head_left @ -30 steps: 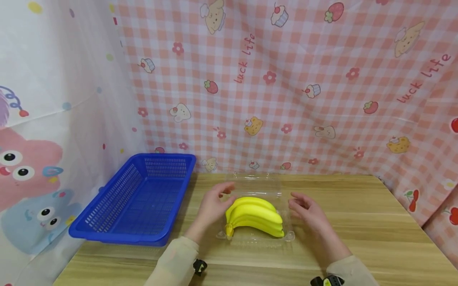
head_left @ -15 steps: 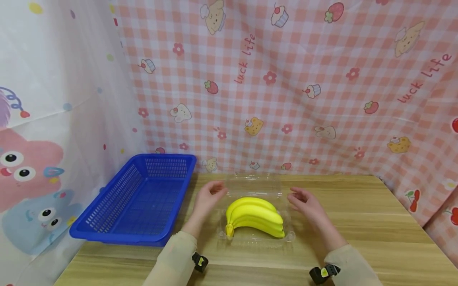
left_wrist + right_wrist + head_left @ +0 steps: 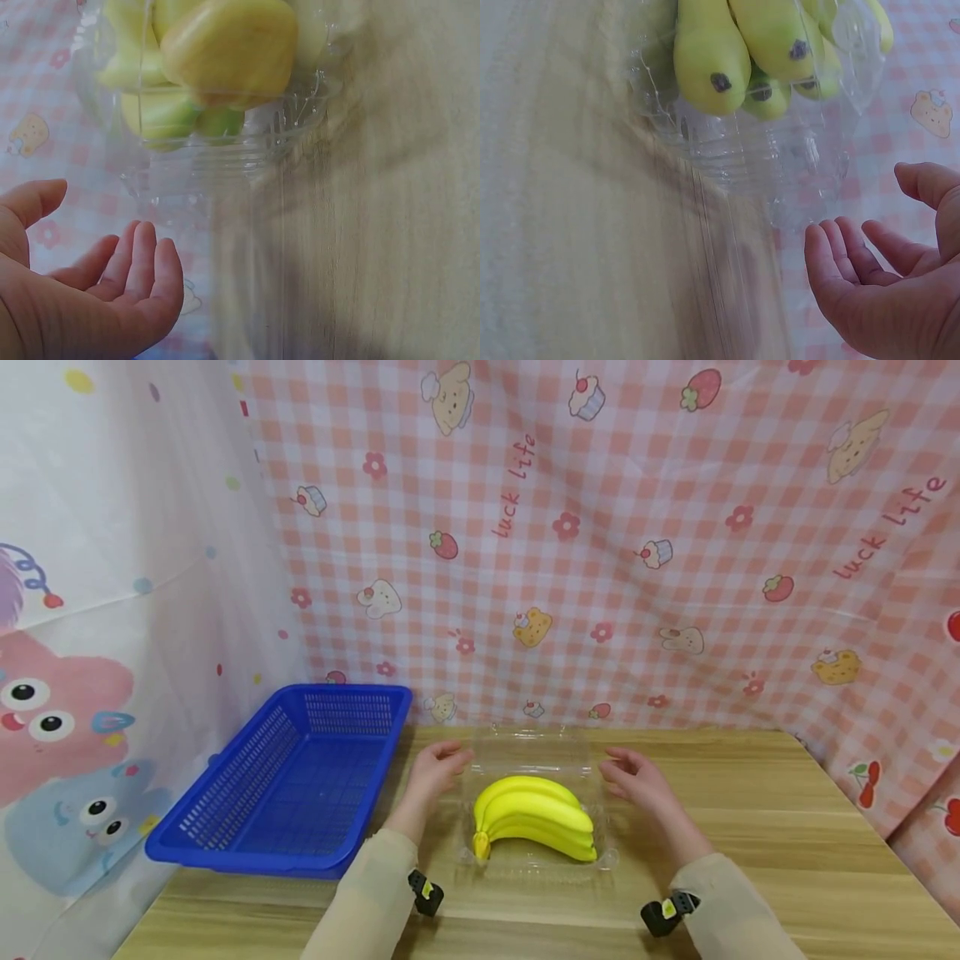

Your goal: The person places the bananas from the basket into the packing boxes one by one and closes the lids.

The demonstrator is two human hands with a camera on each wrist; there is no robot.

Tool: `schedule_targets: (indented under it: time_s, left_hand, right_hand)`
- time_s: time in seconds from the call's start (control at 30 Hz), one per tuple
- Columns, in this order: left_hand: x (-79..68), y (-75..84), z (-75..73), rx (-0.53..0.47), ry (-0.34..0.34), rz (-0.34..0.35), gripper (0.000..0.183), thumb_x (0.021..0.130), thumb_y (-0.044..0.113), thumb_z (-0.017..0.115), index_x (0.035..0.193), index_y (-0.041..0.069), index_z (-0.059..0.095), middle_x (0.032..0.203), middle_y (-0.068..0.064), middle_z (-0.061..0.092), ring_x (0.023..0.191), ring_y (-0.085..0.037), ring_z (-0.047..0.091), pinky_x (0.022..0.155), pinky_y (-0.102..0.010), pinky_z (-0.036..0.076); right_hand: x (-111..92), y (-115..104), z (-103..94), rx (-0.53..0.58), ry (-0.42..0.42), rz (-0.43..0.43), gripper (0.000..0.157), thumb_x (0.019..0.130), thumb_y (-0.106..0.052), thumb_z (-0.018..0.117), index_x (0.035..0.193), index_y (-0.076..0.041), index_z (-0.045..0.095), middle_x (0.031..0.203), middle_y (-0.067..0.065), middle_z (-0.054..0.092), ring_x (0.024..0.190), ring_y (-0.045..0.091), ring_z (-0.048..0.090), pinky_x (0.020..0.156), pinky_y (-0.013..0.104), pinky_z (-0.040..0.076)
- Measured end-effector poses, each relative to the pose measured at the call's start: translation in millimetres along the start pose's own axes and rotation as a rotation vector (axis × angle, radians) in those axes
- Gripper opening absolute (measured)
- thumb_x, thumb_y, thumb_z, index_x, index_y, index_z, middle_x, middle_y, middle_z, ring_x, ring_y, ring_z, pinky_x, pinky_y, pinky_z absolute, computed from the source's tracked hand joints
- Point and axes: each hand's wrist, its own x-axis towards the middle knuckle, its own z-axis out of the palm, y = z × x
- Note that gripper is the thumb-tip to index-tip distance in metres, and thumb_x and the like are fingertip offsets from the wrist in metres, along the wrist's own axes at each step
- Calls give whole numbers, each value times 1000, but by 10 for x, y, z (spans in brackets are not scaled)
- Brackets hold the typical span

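Observation:
A bunch of yellow bananas [image 3: 532,814] lies in a clear plastic clamshell box [image 3: 532,753], whose lid is folded back toward the wall cloth. To the left of the lid is my left hand [image 3: 437,768], holding nothing. My right hand [image 3: 637,778] hovers at the box's right side, its fingers loosely bent and free of any object. In the left wrist view, the stem end of the bananas [image 3: 229,52] shows above my relaxed fingers. Dark banana tips [image 3: 712,67] appear through the clear plastic in the right wrist view, apart from my fingers.
A blue plastic basket [image 3: 300,860] with slotted sides stands on the left of the wooden table [image 3: 750,827]. A pink checked cloth [image 3: 487,568] hangs behind the table, and a white patterned curtain [image 3: 172,527] hangs at the left.
My left hand has drawn back to the left from over the bananas and the box edge. The right hand has shifted slightly farther from me. Bananas, box and basket stay in place.

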Motion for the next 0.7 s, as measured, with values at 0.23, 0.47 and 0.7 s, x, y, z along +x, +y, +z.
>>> schedule_targets:
  time_s: [0.23,0.47,0.7]
  left_hand:
    - [92,-45,-3,-38,10,-94,51,90,19,71,130,-8,54,130,-26,56,112,-42,59,93,-55,51]
    - [145,-55,-5,-73,-3,-141,52,91,18,70,132,-8,51,133,-27,54,119,-43,56,96,-53,49]
    - [169,-68,7,-82,-25,-174,55,91,17,69,134,-9,46,130,-28,57,119,-42,55,95,-55,49]
  right_hand:
    - [100,15,-4,57,-8,50,55,102,-13,55,143,16,33,125,26,53,110,33,59,89,34,55]
    - [187,11,10,85,-16,89,58,101,-12,54,144,18,29,131,32,47,115,37,55,89,32,55]
    - [248,23,39,108,-32,119,61,101,-12,54,145,19,25,139,38,38,113,35,55,90,34,55]
